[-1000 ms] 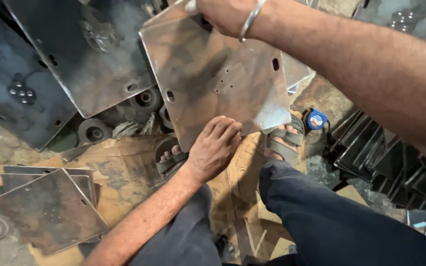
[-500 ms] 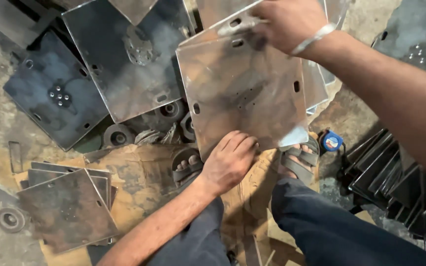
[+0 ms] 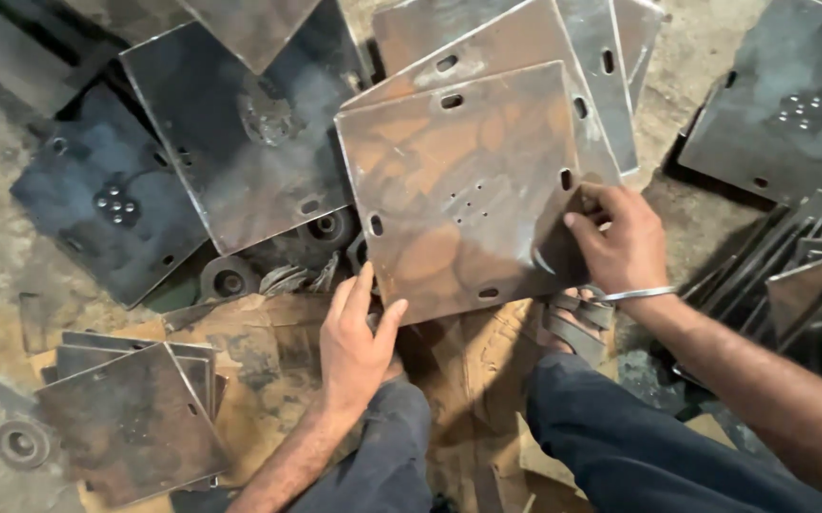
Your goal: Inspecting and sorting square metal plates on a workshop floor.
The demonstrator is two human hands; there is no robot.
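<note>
A square rusty steel plate (image 3: 463,190) with slotted corner holes lies tilted in front of me, on top of two similar plates (image 3: 525,38). My right hand (image 3: 620,233), with a metal bangle at the wrist, grips the plate's right edge near a slot. My left hand (image 3: 356,337) rests with spread fingers at the plate's lower left corner, touching its edge. Both my knees in dark trousers (image 3: 620,446) sit below.
More steel plates lie around: a large one (image 3: 249,142) at the upper left, a dark one (image 3: 107,209) at the left, a small stack (image 3: 131,418) at the lower left, upright plates (image 3: 791,275) at the right. Round metal rings (image 3: 230,280) sit on cardboard (image 3: 268,361).
My right hand slid from the plate's far top edge down to its right edge. The plate has dropped lower and flatter. My left hand stayed at the lower corner.
</note>
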